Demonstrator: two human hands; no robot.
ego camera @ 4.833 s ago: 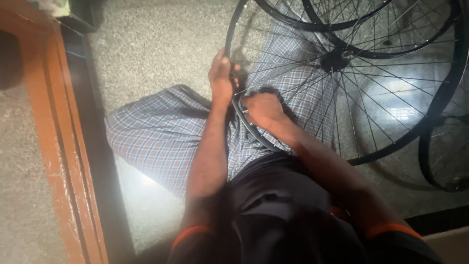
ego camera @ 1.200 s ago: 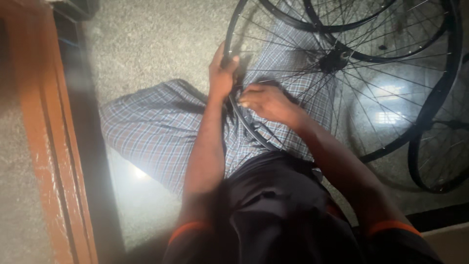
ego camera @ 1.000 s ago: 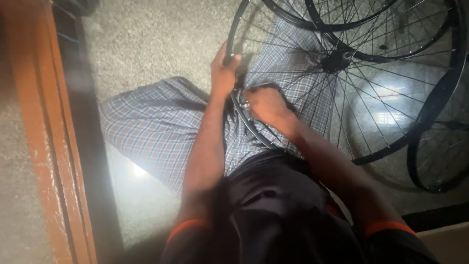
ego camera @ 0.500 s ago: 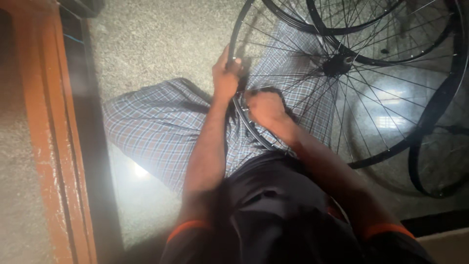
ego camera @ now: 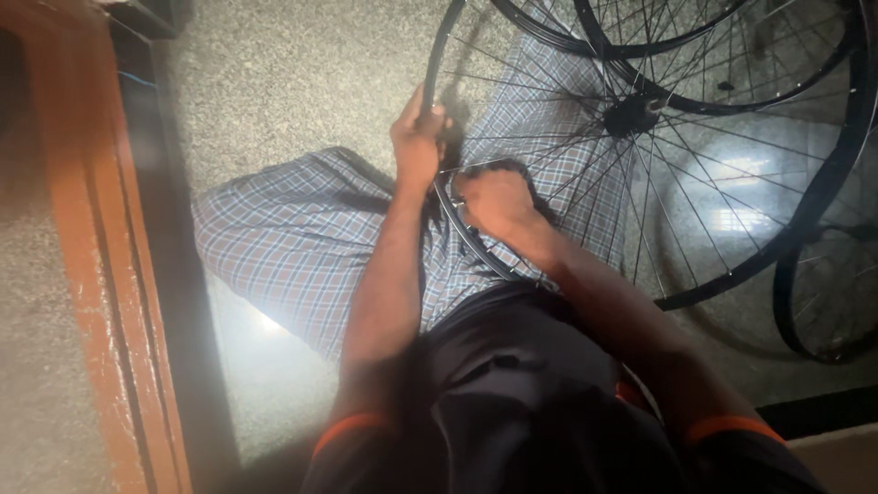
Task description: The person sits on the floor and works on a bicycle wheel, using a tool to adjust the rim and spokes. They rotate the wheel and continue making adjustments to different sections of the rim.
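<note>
Seated person, viewed from above, legs in blue-and-brown checked cloth (ego camera: 302,247) folded across a speckled stone floor (ego camera: 274,82). Principal item: one spoked bicycle wheel (ego camera: 640,183), black rim, dark hub (ego camera: 631,114) at centre, standing tilted over the lap with its near arc resting against the thigh. Left hand (ego camera: 418,142): closed around the rim on its upper-left arc, fingers wrapped over the outer edge. Right hand (ego camera: 494,199): curled into a loose fist at the lower rim just beside the left wrist, knuckles up, pressed to the inner face where the spokes (ego camera: 567,174) meet the rim; it appears to pinch a spoke end or a small tool, though blur and shadow keep that from being settled. Change noted against the frames of the preceding second: the right hand, shown earlier flatter and reaching across the spokes, has drawn back down to the rim and closed; the left hand has kept its grip on the same arc, and the wheel has barely turned. Reading: the work remains at one spot on the rim, a single spoke seat receiving attention. Adjacent items: further bare wheels (ego camera: 713,46) stacked behind and to the right, another rim (ego camera: 823,302) lying lower right; varnished orange wooden frame (ego camera: 101,274) along the left edge; black shirt with orange sleeve trim (ego camera: 732,428) in foreground.
</note>
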